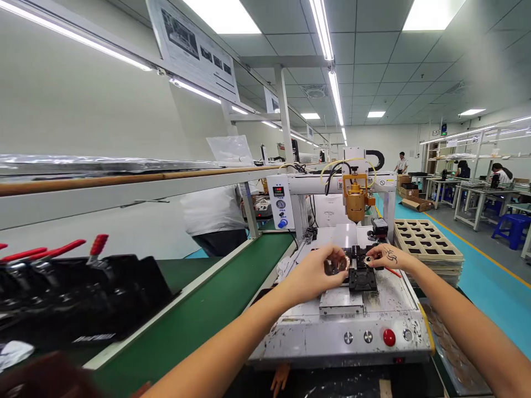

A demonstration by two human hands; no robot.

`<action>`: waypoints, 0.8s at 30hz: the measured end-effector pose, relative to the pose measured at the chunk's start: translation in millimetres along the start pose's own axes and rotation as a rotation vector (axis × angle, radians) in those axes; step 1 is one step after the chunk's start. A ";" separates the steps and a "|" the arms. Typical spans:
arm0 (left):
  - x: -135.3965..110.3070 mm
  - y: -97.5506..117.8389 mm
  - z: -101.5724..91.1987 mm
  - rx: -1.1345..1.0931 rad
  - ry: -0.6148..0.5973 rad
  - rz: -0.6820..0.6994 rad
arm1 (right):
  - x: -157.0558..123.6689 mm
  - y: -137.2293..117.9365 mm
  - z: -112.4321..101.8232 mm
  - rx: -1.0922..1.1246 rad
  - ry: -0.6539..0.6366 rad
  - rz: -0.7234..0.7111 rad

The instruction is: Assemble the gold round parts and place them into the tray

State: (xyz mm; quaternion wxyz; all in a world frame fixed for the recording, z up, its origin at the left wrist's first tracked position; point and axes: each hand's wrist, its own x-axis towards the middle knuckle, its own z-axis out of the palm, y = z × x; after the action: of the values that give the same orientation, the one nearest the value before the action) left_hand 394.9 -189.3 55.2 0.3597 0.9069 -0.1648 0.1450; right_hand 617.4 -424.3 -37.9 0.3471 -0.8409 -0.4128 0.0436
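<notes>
Both my arms reach forward over a white benchtop machine (pixel 352 326). My left hand (pixel 319 271) is closed in a pinch on a small round coppery part (pixel 342 263) just left of a black fixture block (pixel 362 272) on the machine's bed. My right hand (pixel 384 256), with a tattoo on its back, has its fingertips pinched on another small round part (pixel 367 259) at the fixture's top right. A yellow screwdriver head (pixel 355 200) hangs above and behind the fixture.
A green conveyor belt (pixel 207 309) runs along the left. Black clamps with red handles (pixel 62 287) sit at near left. Stacked brown trays (pixel 427 240) stand to the right. A person in white (pixel 215 215) stands behind the belt; others work at far benches.
</notes>
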 end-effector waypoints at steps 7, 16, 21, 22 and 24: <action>-69.8 -5.3 -9.8 0.033 0.046 -0.072 | -12.3 -8.6 14.0 -0.077 0.183 -0.026; -117.8 -2.2 31.3 0.003 0.127 -0.028 | -31.7 -32.1 19.0 -0.126 0.367 0.023; -160.0 -30.3 81.4 0.009 0.176 -0.007 | -139.9 -42.4 55.9 -0.142 0.580 0.082; -167.4 -39.0 93.7 0.004 0.149 -0.014 | -163.7 -41.0 66.3 -0.150 0.623 0.110; -178.1 -58.1 120.7 0.004 0.076 -0.035 | -201.7 -35.8 86.8 -0.202 0.746 0.174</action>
State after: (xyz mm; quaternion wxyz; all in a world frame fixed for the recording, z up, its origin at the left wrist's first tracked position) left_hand 274.8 -199.3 -132.2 0.3665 0.9041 -0.1350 0.1734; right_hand 430.2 -507.9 -124.3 0.3839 -0.8608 -0.1877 -0.2765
